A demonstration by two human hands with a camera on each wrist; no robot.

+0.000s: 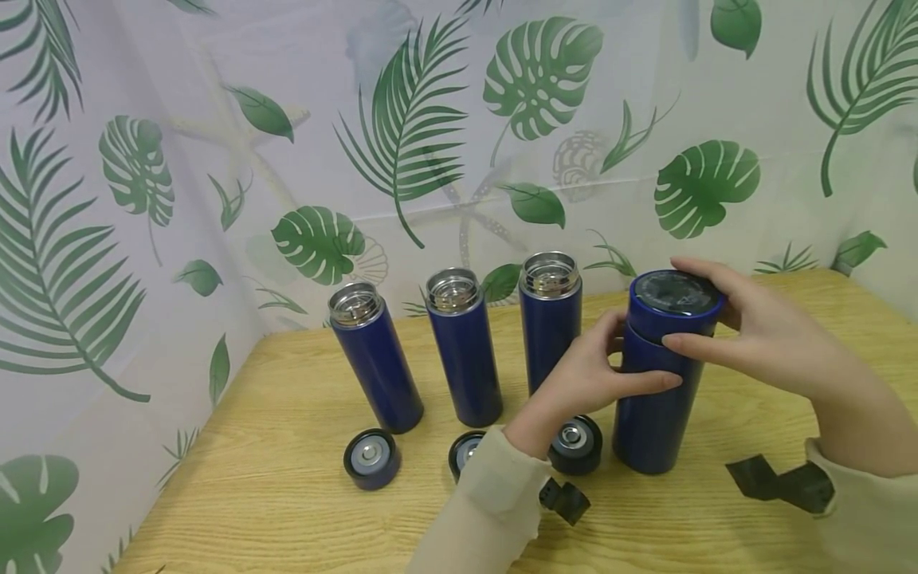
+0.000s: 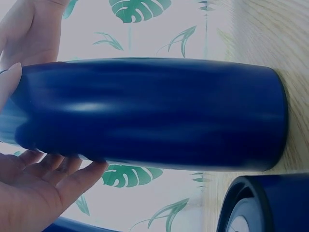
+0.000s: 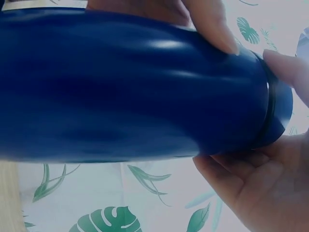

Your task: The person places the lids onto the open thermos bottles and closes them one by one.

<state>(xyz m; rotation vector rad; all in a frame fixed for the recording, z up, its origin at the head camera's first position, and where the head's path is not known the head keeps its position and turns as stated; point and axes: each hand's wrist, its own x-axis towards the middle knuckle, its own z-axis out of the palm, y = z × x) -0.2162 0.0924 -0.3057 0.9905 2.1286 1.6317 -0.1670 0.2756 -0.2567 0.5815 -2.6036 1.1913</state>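
A dark blue vacuum flask (image 1: 654,422) stands upright on the table at the right, with its blue lid (image 1: 677,296) on top. My left hand (image 1: 590,365) grips the upper body of the flask, thumb across the front. Around the lid are the thumb and fingers of my right hand (image 1: 767,339). A narrow gap shows between lid and body in the right wrist view, where the right fingers (image 3: 287,67) lie at the seam. The left wrist view has the flask body (image 2: 154,116) lying across it, with left fingertips along its lower side.
Three lidless blue flasks (image 1: 380,367) (image 1: 464,363) (image 1: 548,331) stand in a row to the left, steel necks showing. Three lids (image 1: 371,460) (image 1: 463,453) (image 1: 577,446) lie underside up before them, the middle one partly behind the left sleeve (image 1: 495,494). A leaf-patterned cloth (image 1: 445,159) hangs behind.
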